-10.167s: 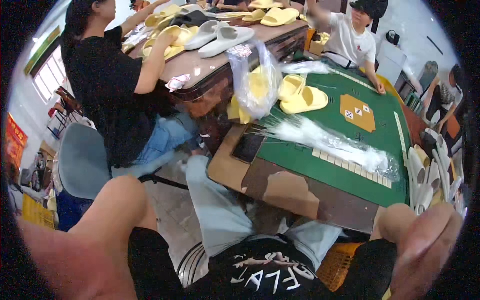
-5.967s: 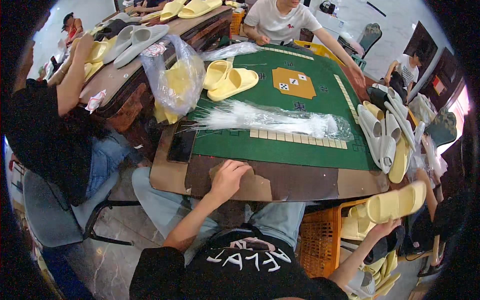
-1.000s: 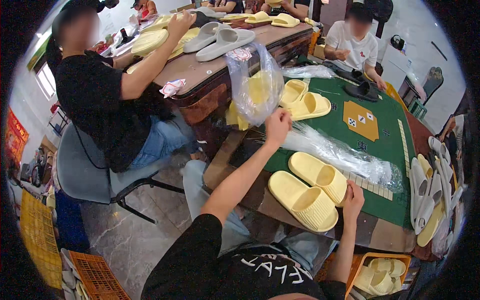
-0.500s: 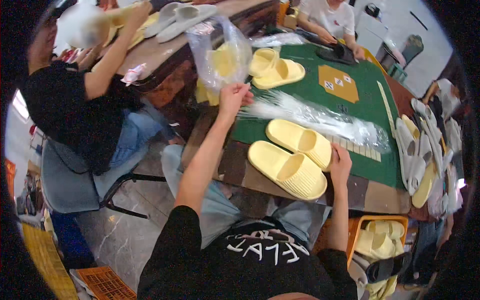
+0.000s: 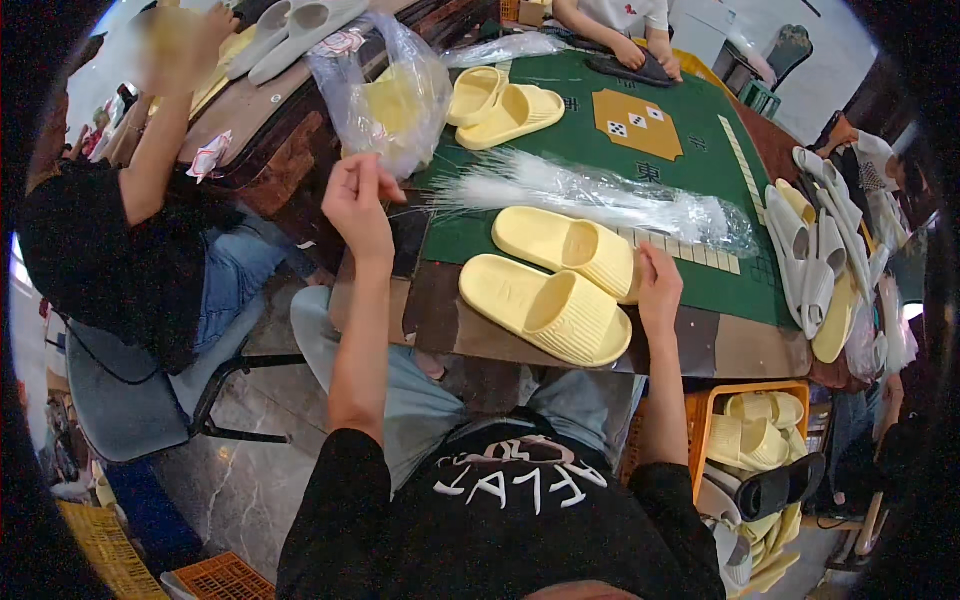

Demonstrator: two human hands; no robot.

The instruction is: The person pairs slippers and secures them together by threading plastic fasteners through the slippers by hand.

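Observation:
A pair of pale yellow slide slippers lies side by side at the table's near edge, ribbed straps to the right. My right hand is closed at the toe of the farther slipper, fingertips against its edge. To the left of the pair, my left hand is raised with its fingers curled together; whether a thin strand is in them is too small to tell. Just beyond it stands a clear plastic bag with something yellow inside. A bundle of thin whitish strands, partly wrapped in clear plastic, lies behind the slippers.
Another yellow pair lies farther back on the green table mat. Grey slippers line the right edge. An orange crate of slippers stands at lower right. Co-workers sit at the left and far side.
My left hand has drawn back to the left and nearer me, away from the strands. The right hand stays by the slipper's toe. The whole view has shifted slightly.

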